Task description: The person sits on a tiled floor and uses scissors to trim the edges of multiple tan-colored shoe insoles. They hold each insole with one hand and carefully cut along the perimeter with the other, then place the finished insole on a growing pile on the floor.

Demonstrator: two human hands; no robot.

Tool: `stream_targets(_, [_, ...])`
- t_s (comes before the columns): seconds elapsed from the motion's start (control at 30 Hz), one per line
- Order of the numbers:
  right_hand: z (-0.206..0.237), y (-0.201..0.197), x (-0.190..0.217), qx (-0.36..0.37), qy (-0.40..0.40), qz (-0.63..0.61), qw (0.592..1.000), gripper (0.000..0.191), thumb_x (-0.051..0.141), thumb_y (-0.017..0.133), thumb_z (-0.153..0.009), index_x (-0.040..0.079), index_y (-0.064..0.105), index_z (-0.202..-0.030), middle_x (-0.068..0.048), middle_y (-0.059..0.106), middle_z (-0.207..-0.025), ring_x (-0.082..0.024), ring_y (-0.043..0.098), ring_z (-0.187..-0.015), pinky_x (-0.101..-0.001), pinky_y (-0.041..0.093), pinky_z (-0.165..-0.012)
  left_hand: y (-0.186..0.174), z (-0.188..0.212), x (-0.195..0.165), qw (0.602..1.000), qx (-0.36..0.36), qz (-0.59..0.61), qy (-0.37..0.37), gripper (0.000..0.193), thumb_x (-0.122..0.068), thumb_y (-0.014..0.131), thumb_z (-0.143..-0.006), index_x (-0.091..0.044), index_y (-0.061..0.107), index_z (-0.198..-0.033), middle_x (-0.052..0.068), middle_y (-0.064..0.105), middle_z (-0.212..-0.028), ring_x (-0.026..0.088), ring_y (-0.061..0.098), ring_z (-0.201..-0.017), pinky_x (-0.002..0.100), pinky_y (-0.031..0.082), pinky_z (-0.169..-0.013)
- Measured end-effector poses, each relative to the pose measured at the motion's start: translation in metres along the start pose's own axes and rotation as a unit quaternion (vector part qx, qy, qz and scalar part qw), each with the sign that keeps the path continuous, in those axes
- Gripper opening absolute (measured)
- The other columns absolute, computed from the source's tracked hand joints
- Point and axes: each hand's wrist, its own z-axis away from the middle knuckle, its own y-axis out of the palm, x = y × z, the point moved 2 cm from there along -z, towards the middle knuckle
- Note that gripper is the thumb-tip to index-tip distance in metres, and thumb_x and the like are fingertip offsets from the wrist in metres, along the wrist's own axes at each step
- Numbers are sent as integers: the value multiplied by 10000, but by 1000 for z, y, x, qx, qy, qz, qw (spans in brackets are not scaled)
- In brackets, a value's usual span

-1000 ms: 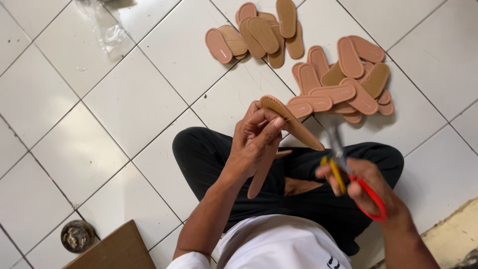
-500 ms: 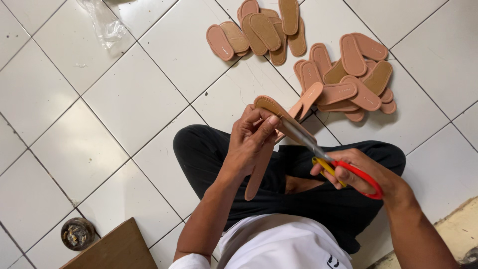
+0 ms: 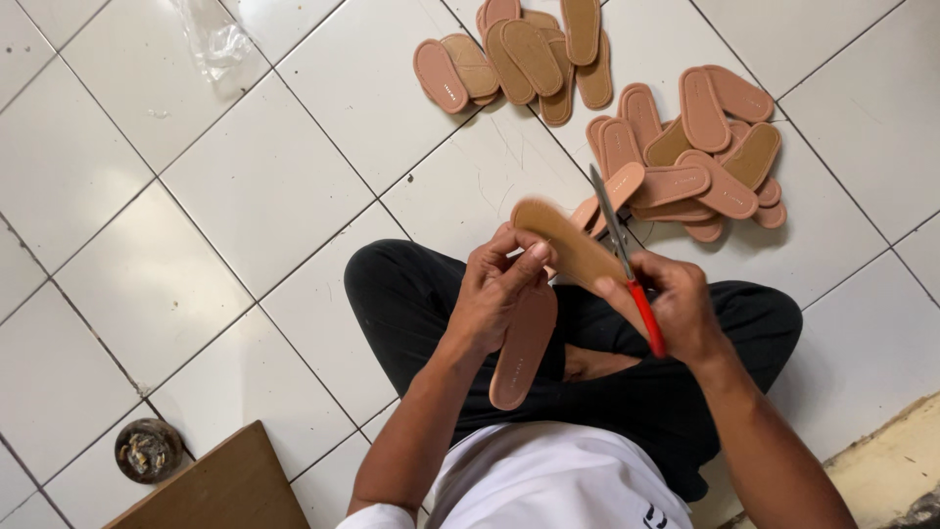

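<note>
I sit cross-legged on a white tiled floor. My left hand grips a pair of tan-pink shoe insoles: one insole points up and to the left, and a second insole hangs down over my lap. My right hand is closed on red-handled scissors, whose blades lie along the right edge of the upper insole. Both hands are over my black trousers.
Two heaps of similar insoles lie on the tiles ahead, one heap at top centre and another heap to the right. A clear plastic bag lies top left. A small round tin and a brown board sit bottom left.
My right hand has brought the scissors up from my lap to the insole's edge, blades now pointing upward. The left hand has turned the insole slightly.
</note>
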Motion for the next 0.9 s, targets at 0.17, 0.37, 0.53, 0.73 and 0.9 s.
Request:
stream_targets(0.17, [-71,10,18,-45,56,-34,997,277,237,702,-1023,6,599,-912,-23,570,-667,-99,530,-572,-265,423,-519,-18,-5,13,991,-75,111,-2,116,-152,709,-969,-56,693,-906,48,620,-1207,55,557,-749,236,528,-703])
stream_targets(0.37, [-20,35,32,61,207,-160,963,236,283,677,-925,82,577,-994,19,762,-850,-106,701,-643,-258,566,-555,-40,-22,13,966,-120,204,101,142,-141,679,-1032,-12,707,-980,87,607,-1131,14,396,-576,230,524,-672])
stream_targets(0.53, [40,62,21,28,308,-179,934,331,82,821,-793,43,543,-968,-53,655,-710,-137,624,-494,-278,515,-433,-14,-31,13,977,-76,181,85,225,-246,575,-1081,-30,610,-1130,58,611,-1254,43,568,-759,258,567,-790])
stream_targets(0.73, [25,-28,41,-130,139,-143,971,193,20,762,-909,45,590,-992,-28,681,-869,-45,579,-634,-187,481,-540,23,-15,5,993,96,72,-16,517,-468,377,-1122,-31,498,-1371,163,650,-1195,230,720,-1040,353,613,-924])
stream_targets(0.9, [22,-67,64,-159,85,-128,975,164,-27,739,-954,29,603,-1027,-39,674,-894,-55,581,-645,-194,485,-571,43,-11,-2,986,153,-48,40,492,-447,448,-1123,-1,616,-1243,155,730,-1054,229,744,-950,356,650,-824])
